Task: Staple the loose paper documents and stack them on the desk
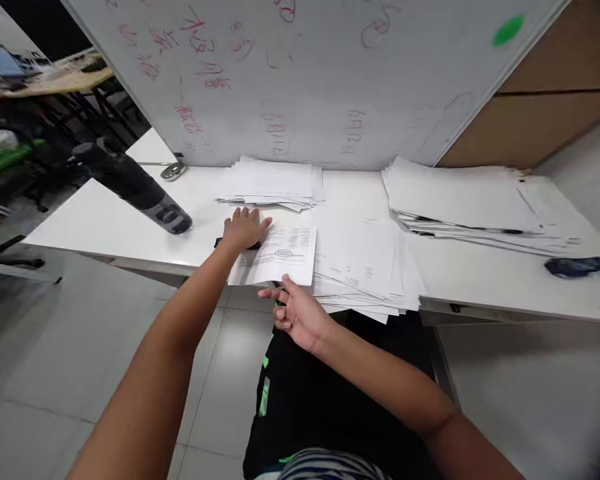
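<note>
My left hand [245, 230] lies with fingers spread at the top left of a printed sheet [293, 257] with a dark oval stamp mark. A dark object under that palm is mostly hidden, and I cannot tell what it is. At the sheet's near edge is my right hand [303, 315], palm turned up, its thumb tip touching the edge. The right index finger points left, apart from the thumb, and the other fingers are loosely curled. Just right of the sheet, a pile of papers [360, 260] overhangs the front edge of the white table [445, 273].
Behind the hands sits a paper stack [275, 181], with a larger one [460, 197] to the right. A dark bottle [135, 190] stands at left. A dark flat object [580, 267] lies far right. A whiteboard [320, 87] with red writing rises along the back.
</note>
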### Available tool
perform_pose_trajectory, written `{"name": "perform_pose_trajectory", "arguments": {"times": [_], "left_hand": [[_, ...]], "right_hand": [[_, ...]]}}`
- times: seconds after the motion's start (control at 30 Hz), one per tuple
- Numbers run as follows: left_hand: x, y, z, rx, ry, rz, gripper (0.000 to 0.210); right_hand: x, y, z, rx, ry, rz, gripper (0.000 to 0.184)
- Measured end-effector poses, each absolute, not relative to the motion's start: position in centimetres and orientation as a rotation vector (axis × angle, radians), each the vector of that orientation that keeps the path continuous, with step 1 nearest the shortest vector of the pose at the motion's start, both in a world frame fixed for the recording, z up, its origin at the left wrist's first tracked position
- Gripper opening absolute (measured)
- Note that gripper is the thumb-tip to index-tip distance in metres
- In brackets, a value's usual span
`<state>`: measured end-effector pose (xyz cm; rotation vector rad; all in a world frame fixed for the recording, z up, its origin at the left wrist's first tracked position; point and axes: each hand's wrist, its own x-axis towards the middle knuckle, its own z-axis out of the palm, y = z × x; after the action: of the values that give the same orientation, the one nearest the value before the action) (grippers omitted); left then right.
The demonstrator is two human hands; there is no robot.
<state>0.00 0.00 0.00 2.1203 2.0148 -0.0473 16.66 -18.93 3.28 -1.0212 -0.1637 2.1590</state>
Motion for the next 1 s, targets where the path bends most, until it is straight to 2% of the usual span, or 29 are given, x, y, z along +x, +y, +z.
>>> {"name": "perform_pose_trajectory", "arguments": {"times": [0.3, 0.47, 0.63, 0.83, 1.0], "left_hand": [[-2.7, -1.0, 2.5, 2.048, 1.779, 0.62, 0.069], [-4.1, -2.1, 2.2, 2.072, 1.927, 0.402, 0.072], [-4.5, -2.0, 0.3, 1.908, 2.032, 0.37, 0.074], [-4.2, -1.7, 0.4, 1.88, 2.123, 0.27, 0.071], [-3.6, -2.2, 0.9, 1.823, 2.247, 0.212, 0.07]], "right_hand": [[16.8, -19.6, 3.3, -1.067, -0.278, 2.069, 0.026], [18.2, -20.5, 4.9, -1.007, -0.5, 1.889, 0.037], [24.2, -23.4, 3.3, -1.345, -1.0, 1.25, 0.06], [30.1, -27.2, -2.4, -1.649, -0.871, 1.164, 0.058], [30.8, -29.6, -4.9, -1.64, -0.79, 1.064, 0.054]]}}
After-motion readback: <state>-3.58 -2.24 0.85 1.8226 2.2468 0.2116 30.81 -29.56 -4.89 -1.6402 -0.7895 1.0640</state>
